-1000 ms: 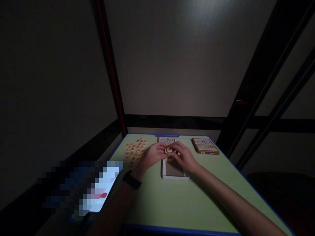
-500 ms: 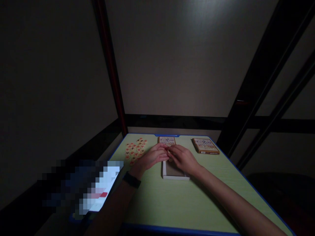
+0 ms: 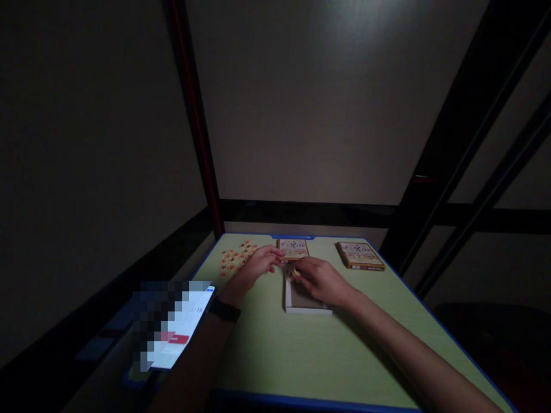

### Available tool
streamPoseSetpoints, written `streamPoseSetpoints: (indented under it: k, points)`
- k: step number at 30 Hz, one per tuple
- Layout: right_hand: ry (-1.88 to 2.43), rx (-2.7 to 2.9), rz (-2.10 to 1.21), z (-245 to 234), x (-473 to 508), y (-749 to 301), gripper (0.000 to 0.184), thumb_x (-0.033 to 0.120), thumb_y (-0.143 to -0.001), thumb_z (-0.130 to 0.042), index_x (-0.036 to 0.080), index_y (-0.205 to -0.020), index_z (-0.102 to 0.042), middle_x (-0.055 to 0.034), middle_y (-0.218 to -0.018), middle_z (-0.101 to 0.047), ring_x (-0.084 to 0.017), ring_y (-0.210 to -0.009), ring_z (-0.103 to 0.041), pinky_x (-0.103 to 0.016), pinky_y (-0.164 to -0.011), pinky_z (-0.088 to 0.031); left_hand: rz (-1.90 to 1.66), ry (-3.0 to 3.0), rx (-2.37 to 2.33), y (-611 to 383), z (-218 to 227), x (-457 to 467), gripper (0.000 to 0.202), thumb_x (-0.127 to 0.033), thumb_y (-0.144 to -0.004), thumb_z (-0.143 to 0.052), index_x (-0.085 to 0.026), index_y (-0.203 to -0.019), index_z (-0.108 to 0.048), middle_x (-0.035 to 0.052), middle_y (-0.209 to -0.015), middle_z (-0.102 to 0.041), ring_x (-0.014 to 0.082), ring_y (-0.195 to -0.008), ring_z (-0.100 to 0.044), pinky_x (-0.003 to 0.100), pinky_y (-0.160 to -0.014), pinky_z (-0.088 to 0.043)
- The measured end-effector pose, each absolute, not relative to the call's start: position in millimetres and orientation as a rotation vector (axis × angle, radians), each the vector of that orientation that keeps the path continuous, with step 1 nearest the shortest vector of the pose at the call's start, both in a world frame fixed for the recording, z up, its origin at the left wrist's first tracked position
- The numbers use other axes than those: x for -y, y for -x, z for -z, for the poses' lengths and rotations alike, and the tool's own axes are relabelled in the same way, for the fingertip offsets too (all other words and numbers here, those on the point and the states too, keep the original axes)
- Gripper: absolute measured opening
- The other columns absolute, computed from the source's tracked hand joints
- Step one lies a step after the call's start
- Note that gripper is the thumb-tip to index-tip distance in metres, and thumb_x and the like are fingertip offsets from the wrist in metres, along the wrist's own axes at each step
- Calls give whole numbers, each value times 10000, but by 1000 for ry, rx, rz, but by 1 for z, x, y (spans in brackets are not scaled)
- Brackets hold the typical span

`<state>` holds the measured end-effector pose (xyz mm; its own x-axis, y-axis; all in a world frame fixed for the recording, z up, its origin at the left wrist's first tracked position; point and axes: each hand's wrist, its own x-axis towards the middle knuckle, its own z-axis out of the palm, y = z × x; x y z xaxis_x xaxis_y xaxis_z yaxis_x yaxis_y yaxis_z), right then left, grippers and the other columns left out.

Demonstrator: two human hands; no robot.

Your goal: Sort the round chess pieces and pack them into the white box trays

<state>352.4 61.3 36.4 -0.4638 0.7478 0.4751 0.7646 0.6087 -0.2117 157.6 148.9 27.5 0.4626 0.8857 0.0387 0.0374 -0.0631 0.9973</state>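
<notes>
An open shallow box [image 3: 309,302] with white walls and a brown floor sits mid-table. My right hand [image 3: 318,280] is over its far left corner, fingers closed on small round pale xiangqi pieces [image 3: 295,274]; how many I cannot tell. To its left, my left hand [image 3: 261,265] hovers just right of the loose xiangqi pieces [image 3: 232,263], its fingers stretched out and apart with nothing visible in them. Those pieces bear red and black marks and lie scattered at the far left. My left forearm and hand hide some of them.
A printed box lid [image 3: 293,249] lies beyond my hands. Another printed box [image 3: 360,255] is at the far right. A lit screen [image 3: 181,332], partly pixelated, stands by the left edge of the green table [image 3: 275,361] with blue edging. A wall rises behind.
My hands were together over the box; my left hand has moved away to the left, towards the loose pieces. My right hand stays at the box with the xiangqi pieces, which now show.
</notes>
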Motion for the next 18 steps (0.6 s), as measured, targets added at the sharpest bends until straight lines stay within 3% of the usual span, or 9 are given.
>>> streamPoseSetpoints:
  k: [4,13,18]
  points:
    - [1256,2469,55,-29,-58,-345,147,165,-923,-536,157,-997,-664,-97,-922,-682,-205,-827,-644,-295,-755,-505,-867,-1600,-1013,-166,-5,-159,187,-104,-738,-491,-155,-777,-666,14,-757,-674,90,-596,-560,181,-524,-402]
    - [1307,2550,153,-14,-60,-340,162,221,-941,-556,151,-1051,-652,-107,-990,-678,-215,-869,-653,-297,-738,-513,-692,-1642,-1002,-175,15,-157,370,-85,-723,-486,-163,-1003,-715,-40,-591,-601,87,-498,-505,184,-476,-360]
    - [1283,2543,109,-11,-62,-342,181,193,-927,-575,155,-1083,-658,-117,-1062,-660,-220,-881,-655,-309,-745,-531,-662,-1617,-969,-178,16,-158,355,-113,-762,-483,-155,-1038,-704,-51,-540,-564,81,-452,-488,175,-445,-339]
